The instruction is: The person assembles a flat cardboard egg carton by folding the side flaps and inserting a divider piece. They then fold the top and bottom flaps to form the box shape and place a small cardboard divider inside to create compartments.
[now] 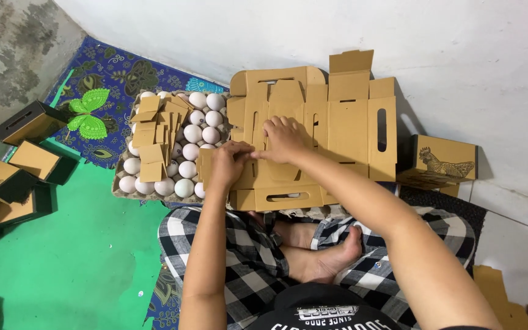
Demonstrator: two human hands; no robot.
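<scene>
You sit cross-legged on the green mat (80, 256) in a wall corner, so everything lies within arm's reach. The flat carton blank (343, 122) lies spread in front of your knees, its printed side down and its die-cut flaps and handle slots up, which lets you press along the creases. To its left the egg tray (119, 188) is nearly full of white eggs (192, 133), with small cardboard dividers (153, 131) stacked on top where you can grab them. Folded boxes (32, 159) pile up at far left; another printed box (444, 160) stands at right. Your right hand (285, 137) presses flat on the blank's centre panel, fingers spread. Your left hand (228, 164) pinches a flap at the blank's near left edge.
</scene>
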